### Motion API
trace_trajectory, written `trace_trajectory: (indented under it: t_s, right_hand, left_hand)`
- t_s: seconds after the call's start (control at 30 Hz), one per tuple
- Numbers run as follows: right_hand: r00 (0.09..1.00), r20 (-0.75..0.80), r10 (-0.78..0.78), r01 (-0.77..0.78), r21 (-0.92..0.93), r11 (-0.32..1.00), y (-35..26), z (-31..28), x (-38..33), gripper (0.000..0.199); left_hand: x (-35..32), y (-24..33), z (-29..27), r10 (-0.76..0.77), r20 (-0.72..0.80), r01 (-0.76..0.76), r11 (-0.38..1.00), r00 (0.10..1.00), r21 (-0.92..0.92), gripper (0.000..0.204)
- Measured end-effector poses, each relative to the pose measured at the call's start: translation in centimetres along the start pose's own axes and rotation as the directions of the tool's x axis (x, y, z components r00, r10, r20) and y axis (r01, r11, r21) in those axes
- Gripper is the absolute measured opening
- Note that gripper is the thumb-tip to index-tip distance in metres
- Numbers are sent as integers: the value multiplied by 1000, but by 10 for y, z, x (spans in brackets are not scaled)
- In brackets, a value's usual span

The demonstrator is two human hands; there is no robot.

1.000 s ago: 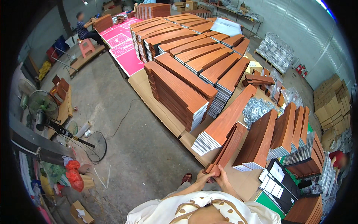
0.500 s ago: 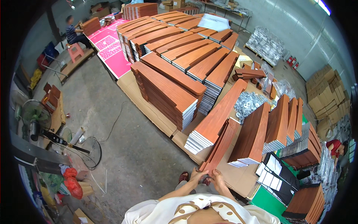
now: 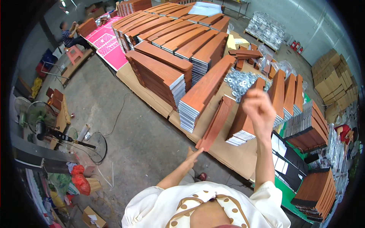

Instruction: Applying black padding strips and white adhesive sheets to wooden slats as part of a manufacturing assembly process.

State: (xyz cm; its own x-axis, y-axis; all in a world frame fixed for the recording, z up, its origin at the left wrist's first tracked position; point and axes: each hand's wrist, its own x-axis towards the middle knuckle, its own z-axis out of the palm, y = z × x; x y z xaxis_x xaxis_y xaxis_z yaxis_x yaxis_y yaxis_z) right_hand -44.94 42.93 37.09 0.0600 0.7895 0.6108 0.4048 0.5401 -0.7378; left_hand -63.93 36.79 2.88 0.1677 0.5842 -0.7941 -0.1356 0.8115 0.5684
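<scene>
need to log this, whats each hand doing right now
Left hand: open, fingertips at the near end of the wood-grain plank, not gripping it.
Right hand: raised, empty, fingers loosely curled.

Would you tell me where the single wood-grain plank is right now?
In the head view, the plank lies slanted on the cardboard at centre, its near end by the left hand.

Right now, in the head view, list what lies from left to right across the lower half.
Floor fan → red bag → left hand → single brown panel → right hand → black folders → brown panel stack.
</scene>
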Motion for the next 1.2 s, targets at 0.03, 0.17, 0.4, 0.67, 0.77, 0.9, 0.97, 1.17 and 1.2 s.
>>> trace_trajectory:
  t_s: [0.03, 0.17, 0.4, 0.67, 0.77, 0.9, 0.97, 1.17, 1.2]
  right_hand:
    - [971, -65, -231, 212, -214, 953, -11, 0, 14, 13]
    - [612, -26, -790, 635, -580, 511, -31, -5, 50, 27]
    - [583, -149, -799, 582, -609, 538, -43, -16, 30, 25]
    - [648, -227, -727, 532, -548, 645, -63, -32, -2, 25]
    - [683, -306, -664, 546, -391, 741, -66, -34, -6, 26]
    - [690, -356, -630, 537, -331, 776, -75, -42, -13, 25]
    - [671, -327, -665, 563, -360, 744, -80, -48, -16, 25]
    - [634, -292, -716, 591, -414, 692, -88, -41, -15, 24]
    - [595, -261, -760, 615, -459, 641, -90, -40, -14, 26]
  left_hand:
    - [-6, 1, -6, 44, -40, -43, 999, 998, 9, 123]
    - [-57, -3, 3, 105, -115, -106, 994, 988, 0, 111]
    - [-95, -71, -20, 98, -240, -135, 981, 966, -143, 107]
    - [-108, -108, -21, 69, -271, -127, 971, 960, -203, 108]
    - [-110, -106, -13, 123, -245, -173, 966, 962, -193, 106]
    - [-116, -96, 2, 146, -242, -191, 966, 959, -173, 103]
    - [-123, -101, 3, 137, -238, -178, 971, 962, -163, 102]
    - [-136, -113, -4, 139, -279, -192, 966, 950, -173, 98]
    - [-136, -114, -6, 133, -279, -183, 970, 951, -162, 98]
